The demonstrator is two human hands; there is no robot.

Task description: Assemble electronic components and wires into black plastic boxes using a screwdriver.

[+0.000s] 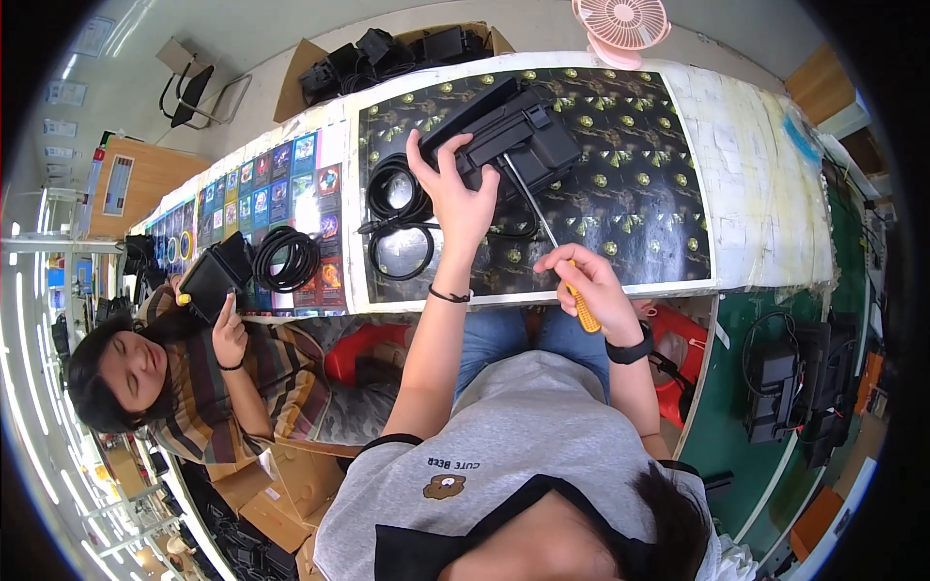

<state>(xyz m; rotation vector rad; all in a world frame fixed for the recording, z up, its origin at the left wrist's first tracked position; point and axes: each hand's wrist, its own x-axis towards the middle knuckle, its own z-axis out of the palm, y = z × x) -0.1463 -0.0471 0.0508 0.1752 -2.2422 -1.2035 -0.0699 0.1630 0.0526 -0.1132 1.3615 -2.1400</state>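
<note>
A black boxy device (528, 136) with a hinged-looking flat panel lies tilted on the dark patterned mat. My left hand (457, 194) rests against its near left side, fingers spread and curved over the edge. In my right hand (593, 286) is a screwdriver (528, 198) with a yellow handle and a long metal shaft. Its shaft slants up and to the left, and the tip meets the near side of the device; what it touches there is too small to make out. A coiled black cable (395, 189) lies on the mat, left of my left hand.
To my left, a co-worker holds another black device (218, 276) beside a coiled black cable (284, 259). A pink fan (622, 27) stands at the table's far edge. Beyond it is a cardboard box (300, 73) of black devices. More black devices (775, 378) lie on the right.
</note>
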